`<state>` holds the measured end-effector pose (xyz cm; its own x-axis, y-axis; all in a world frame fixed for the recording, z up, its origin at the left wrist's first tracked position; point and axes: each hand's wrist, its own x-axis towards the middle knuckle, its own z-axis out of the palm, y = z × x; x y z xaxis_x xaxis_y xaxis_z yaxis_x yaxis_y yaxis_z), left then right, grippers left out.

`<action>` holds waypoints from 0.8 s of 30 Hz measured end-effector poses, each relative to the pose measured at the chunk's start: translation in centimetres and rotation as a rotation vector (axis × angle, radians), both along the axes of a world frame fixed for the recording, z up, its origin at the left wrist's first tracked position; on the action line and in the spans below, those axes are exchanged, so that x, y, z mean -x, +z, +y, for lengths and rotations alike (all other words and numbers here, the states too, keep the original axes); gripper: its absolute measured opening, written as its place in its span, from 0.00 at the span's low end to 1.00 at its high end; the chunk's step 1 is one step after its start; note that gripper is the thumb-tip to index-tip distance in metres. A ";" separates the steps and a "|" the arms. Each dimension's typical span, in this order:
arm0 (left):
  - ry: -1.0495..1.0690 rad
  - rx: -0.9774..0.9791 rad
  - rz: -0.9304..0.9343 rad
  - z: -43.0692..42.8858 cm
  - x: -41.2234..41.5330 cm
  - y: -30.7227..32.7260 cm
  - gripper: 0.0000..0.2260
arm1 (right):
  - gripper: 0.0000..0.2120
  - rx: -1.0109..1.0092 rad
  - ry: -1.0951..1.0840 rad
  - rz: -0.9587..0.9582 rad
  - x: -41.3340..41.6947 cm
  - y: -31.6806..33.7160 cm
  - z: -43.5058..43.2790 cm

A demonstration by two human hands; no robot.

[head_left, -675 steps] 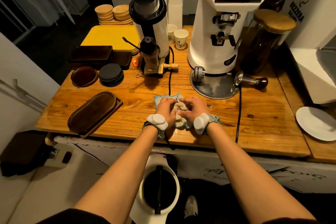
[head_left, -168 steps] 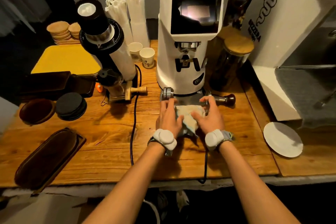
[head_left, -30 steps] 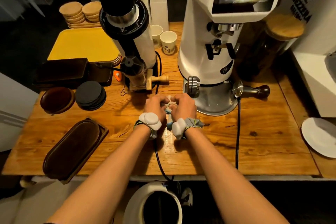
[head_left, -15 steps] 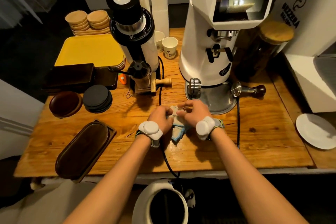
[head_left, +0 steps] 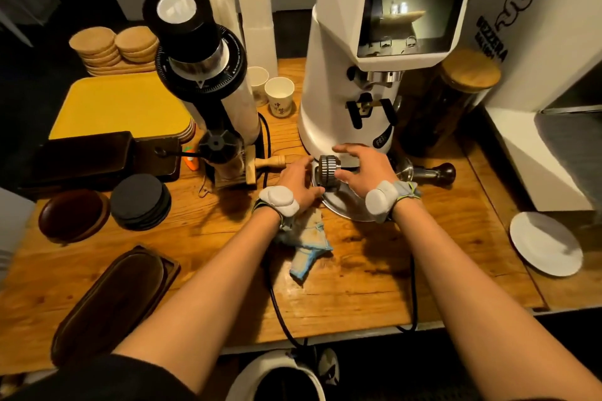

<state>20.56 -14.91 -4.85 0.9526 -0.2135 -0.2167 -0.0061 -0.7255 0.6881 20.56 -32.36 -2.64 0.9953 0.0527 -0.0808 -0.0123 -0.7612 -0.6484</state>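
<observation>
Knob (head_left: 329, 169) at grinder (head_left: 325, 107) base sits between my hands. Left hand (head_left: 298, 181) flat, fingers straight, holding nothing; right hand (head_left: 365, 169) spread round knob, no grip afaict. Cloth (head_left: 308, 238) lies on table (head_left: 358, 286) under left wrist. Jar (head_left: 456, 107) behind: dark contents. Paper cups (head_left: 279, 98) look empty.

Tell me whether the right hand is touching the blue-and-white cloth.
Apart. The head view shows the right hand up at the grinder's knob, while the cloth lies on the table nearer the camera, a clear gap between them.
</observation>
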 end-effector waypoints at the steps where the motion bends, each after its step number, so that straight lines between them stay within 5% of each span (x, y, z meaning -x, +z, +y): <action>1: -0.006 0.000 0.000 -0.1 -0.3 -0.4 0.34 | 0.24 0.008 0.018 0.005 -0.3 -0.2 0.0; 20: -0.097 0.139 -0.002 -1.4 -1.5 -0.7 0.31 | 0.21 -0.107 -0.033 -0.011 0.4 -3.0 -2.7; 24: -0.156 0.028 -0.068 -1.8 -1.4 -0.4 0.31 | 0.22 -0.111 -0.053 0.007 1.0 -3.6 -3.3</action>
